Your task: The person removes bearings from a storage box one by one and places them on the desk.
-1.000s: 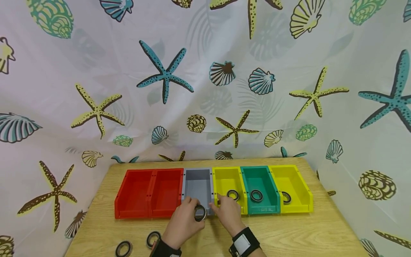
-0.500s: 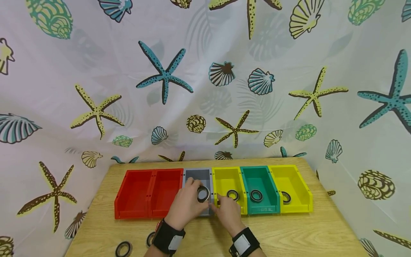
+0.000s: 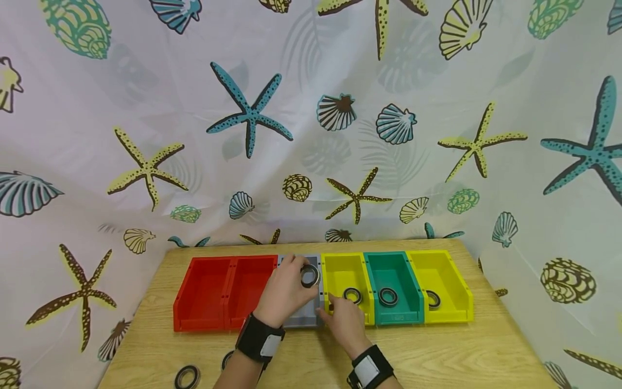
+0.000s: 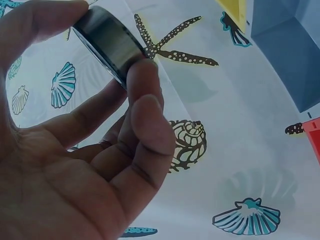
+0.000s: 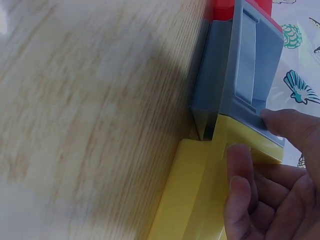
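Note:
My left hand (image 3: pixel 283 289) pinches a ball bearing (image 4: pixel 111 42) between thumb and fingertips, raised over the grey bin (image 3: pixel 303 320). The held bearing stands on edge, its ring facing the head camera. In the right wrist view, my right hand (image 5: pixel 280 185) pinches the adjoining side walls of the grey bin and the yellow bin (image 5: pixel 192 200), thumb on the grey side and fingers on the yellow. Another bearing (image 3: pixel 358 295) lies in that yellow bin beside the right hand. The left hand covers part of the grey bin's inside.
Two red bins (image 3: pixel 204 321) adjoin on the left. On the right, a green bin (image 3: pixel 398 316) and another yellow bin (image 3: pixel 454 314) each hold a bearing. Nearer on the wooden table (image 3: pixel 437 362) lie two bearings, one (image 3: pixel 177 378) in full view, one partly behind the left arm.
My left hand has carried the bearing up and away from me, from the grey bin's front edge to above its middle. The right hand has stayed put.

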`<state>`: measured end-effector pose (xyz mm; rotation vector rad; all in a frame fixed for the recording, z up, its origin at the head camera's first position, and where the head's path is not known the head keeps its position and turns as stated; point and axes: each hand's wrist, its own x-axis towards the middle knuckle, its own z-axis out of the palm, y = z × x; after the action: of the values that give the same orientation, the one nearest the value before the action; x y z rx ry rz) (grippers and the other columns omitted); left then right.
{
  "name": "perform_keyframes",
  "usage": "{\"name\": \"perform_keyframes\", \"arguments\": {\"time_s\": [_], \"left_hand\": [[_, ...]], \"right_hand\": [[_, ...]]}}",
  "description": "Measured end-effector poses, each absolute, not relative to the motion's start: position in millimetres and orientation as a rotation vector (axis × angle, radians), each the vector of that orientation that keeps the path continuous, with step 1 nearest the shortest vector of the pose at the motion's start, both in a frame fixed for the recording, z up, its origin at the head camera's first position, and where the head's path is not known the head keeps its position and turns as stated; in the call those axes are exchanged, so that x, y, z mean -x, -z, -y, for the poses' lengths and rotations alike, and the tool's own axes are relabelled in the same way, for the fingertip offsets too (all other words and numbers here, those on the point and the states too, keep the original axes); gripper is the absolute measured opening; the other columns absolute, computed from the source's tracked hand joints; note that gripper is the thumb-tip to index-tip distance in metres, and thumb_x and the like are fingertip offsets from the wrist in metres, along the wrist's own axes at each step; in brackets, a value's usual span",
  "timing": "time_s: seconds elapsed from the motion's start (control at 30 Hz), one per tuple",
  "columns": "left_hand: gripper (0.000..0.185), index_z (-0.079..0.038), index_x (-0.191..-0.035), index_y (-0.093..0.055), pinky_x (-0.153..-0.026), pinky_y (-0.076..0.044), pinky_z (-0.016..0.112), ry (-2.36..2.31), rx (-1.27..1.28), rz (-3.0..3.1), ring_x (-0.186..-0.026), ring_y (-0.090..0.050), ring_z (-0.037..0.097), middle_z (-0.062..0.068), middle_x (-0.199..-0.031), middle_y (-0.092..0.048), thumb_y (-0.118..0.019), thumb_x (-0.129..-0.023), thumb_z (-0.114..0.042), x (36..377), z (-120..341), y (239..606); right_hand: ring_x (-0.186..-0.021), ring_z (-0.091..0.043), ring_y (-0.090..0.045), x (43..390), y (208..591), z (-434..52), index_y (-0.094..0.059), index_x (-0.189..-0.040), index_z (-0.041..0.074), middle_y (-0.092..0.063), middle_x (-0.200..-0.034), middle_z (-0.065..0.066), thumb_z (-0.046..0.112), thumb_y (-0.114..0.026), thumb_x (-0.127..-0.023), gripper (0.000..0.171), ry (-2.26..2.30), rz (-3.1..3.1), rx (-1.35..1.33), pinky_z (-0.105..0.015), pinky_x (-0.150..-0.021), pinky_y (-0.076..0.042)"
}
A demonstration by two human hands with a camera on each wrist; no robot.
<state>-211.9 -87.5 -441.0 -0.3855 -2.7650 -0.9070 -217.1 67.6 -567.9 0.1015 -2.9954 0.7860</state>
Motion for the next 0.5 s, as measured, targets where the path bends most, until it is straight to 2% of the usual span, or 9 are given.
{"name": "perform_keyframes", "arguments": {"time_s": [0.27,0.5], "left_hand": [[0.037,-0.004,-0.104,-0.063,-0.061,-0.048,0.024,0.866,0.403,2.754,-0.070,-0.052,0.015,0.006,-0.093,-0.055,-0.076,-0.074,-0.022,228,83,444],[0.041,-0.005,-0.104,-0.063,-0.060,-0.049,0.026,0.847,0.327,2.849,-0.067,-0.051,0.017,0.008,-0.096,-0.054,-0.078,-0.071,-0.024,241,82,458]], "right_hand": [[-0.068,-0.015,-0.061,216,568,-68,-0.070,-0.113,0.006,-0.071,-0.084,-0.003,0.041,-0.075,-0.080,0.048,-0.802,2.970,-0.104,-0.035,-0.058,-0.043],[-0.067,-0.015,-0.061,217,568,-68,-0.070,-0.114,0.006,-0.071,-0.083,-0.003,0.041,-0.075,-0.080,0.049,-0.776,2.967,-0.119,-0.034,-0.056,-0.044]]}}
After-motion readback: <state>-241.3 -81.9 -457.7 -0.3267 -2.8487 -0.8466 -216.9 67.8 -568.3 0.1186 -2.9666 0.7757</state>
